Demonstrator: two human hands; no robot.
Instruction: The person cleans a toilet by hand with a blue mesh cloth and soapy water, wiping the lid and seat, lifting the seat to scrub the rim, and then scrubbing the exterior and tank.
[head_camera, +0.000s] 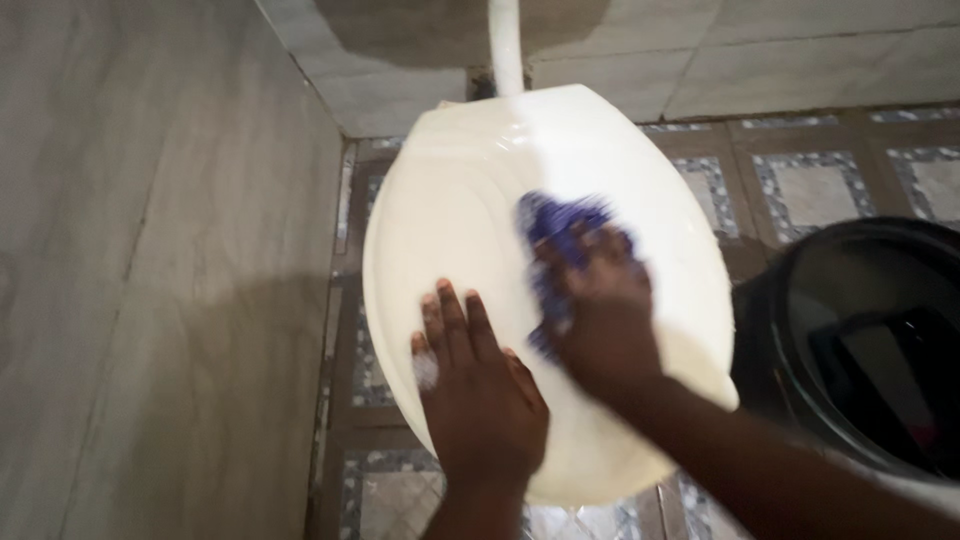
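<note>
My left hand (480, 395) lay flat and open on the closed cream plastic toilet lid (470, 200) at frame centre; my right hand (598, 320) gripped a blurred blue cloth (556, 222) against it, a black bucket (800, 330) at right.

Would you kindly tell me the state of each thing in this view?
Cream plastic toilet lid: closed, glossy.
Blue scrubbing cloth: pressed on the lid under the right hand, blurred.
Right hand: grip closed on the cloth.
Left hand: flat on the lid, fingers spread.
Black round bucket: uncovered, contents unclear.
</note>
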